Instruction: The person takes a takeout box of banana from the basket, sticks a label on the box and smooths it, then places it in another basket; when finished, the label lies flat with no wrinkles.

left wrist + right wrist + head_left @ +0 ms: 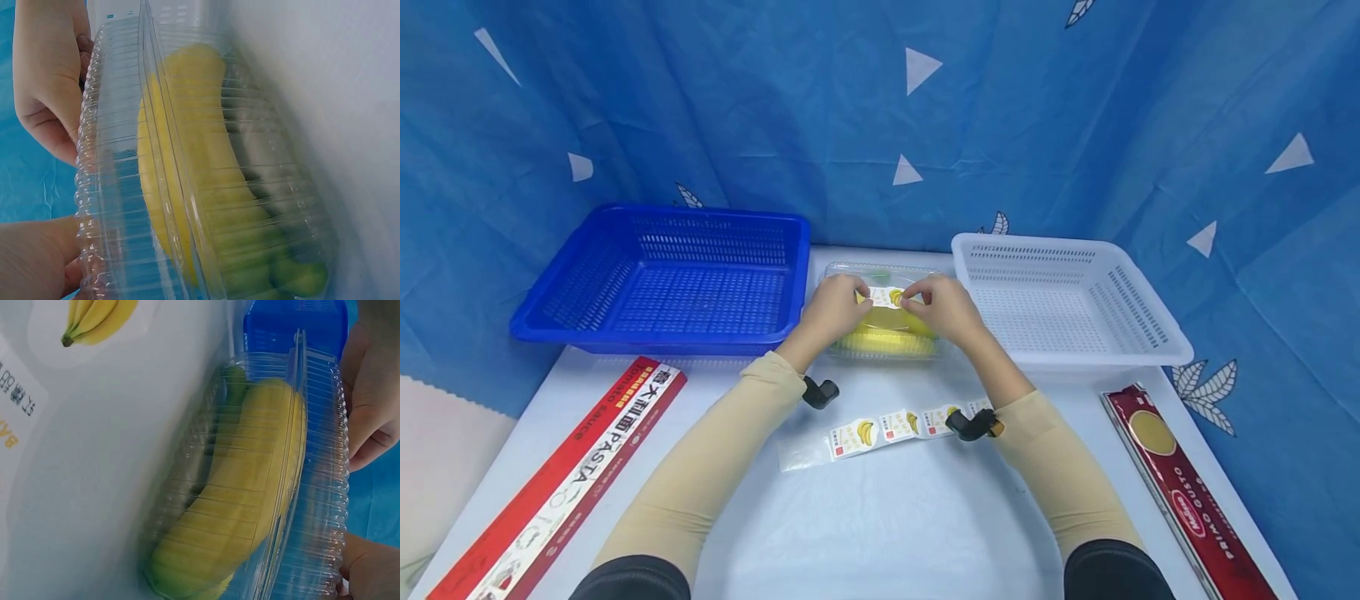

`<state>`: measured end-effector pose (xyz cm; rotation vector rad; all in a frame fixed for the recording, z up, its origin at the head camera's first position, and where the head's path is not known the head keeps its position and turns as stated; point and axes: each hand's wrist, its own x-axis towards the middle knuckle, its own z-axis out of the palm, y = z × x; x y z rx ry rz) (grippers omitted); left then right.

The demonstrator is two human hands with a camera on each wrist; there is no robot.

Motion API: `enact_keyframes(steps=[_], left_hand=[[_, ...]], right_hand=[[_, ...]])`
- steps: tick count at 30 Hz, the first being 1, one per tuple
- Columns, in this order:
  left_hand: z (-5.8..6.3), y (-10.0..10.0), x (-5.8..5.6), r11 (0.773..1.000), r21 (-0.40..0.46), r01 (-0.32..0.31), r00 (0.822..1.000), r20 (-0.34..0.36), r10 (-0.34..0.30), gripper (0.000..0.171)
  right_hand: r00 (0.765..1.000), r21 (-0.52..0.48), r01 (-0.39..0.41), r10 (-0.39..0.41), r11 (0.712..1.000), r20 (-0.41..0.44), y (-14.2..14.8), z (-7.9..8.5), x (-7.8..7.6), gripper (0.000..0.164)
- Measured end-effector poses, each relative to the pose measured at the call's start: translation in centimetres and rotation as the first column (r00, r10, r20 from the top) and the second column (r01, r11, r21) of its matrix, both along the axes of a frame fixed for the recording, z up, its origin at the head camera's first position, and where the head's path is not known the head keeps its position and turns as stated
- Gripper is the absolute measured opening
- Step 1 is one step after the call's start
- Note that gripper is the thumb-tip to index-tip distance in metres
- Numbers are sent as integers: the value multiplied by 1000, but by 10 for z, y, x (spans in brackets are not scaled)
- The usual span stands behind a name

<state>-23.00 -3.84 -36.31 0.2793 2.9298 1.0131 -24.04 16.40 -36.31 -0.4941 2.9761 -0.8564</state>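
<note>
A clear plastic clamshell box with yellow bananas inside stands at the far middle of the table, its lid down. On top of the lid is a white label with a banana picture. My left hand pinches the label's left end between thumb and fingers. At the other end, my right hand pinches it too. Both wrist views look through the ribbed box wall; the bananas have green ends, and the hands show partly behind the lid's edge. The fingertips are hidden there.
A strip of banana labels lies in front of the box. To the left stands a blue basket, to the right a white basket. A long pasta box lies at left, a dark red pasta packet at right.
</note>
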Motion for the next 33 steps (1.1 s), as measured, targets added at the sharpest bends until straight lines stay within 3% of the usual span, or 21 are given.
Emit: enact_keyframes(steps=[8, 12, 17, 23, 27, 33], left_hand=[[-3, 0, 2, 1000, -14, -3, 1000, -28, 2, 22], [-2, 1, 9, 1000, -23, 10, 996, -87, -12, 26], [5, 3, 29, 999, -23, 32, 989, -147, -35, 33], [9, 2, 57, 998, -13, 62, 989, -131, -63, 41], [3, -1, 74, 998, 9, 66, 993, -102, -65, 52], [-10, -11, 91, 998, 44, 40, 996, -77, -36, 67]], right_hand=[[1000, 2, 16, -16, 1000, -8, -1, -3, 1, 23], [999, -25, 10, -12, 1000, -47, -2, -3, 5, 29], [994, -121, 5, -18, 993, -112, 0, 1, 17, 36], [988, -261, -11, -30, 965, -151, 11, 7, 42, 38], [982, -340, 3, -66, 940, -174, 26, 8, 60, 37], [954, -387, 67, -173, 920, -246, 61, 7, 83, 37]])
